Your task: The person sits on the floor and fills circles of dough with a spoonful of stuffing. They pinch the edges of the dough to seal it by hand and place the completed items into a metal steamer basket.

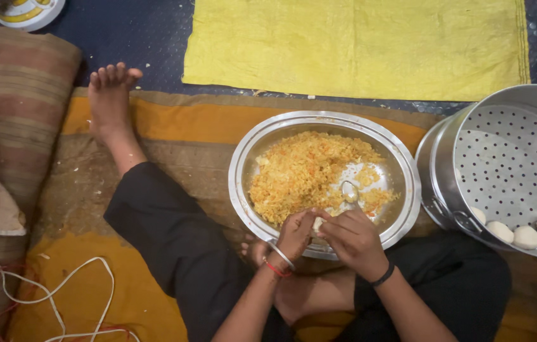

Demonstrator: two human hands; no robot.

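Note:
I sit cross-legged on the floor with both hands over the near rim of a wide steel bowl (243, 158). The bowl holds a heap of orange-yellow chopped filling (306, 171) and a small spoon (349, 191). My left hand (295, 235), with a steel bangle and red thread at the wrist, and my right hand (352, 239), with a black wristband, pinch a small pale dough piece (317, 223) between their fingertips.
A perforated steel steamer tray (503, 164) stands at the right with several white dumplings (527, 237) along its near and right rim. A yellow cloth (357, 44) lies beyond the bowl. Striped cushions (15, 95) and white cord (59, 297) are at the left. My bare foot (109, 95) stretches out to the left.

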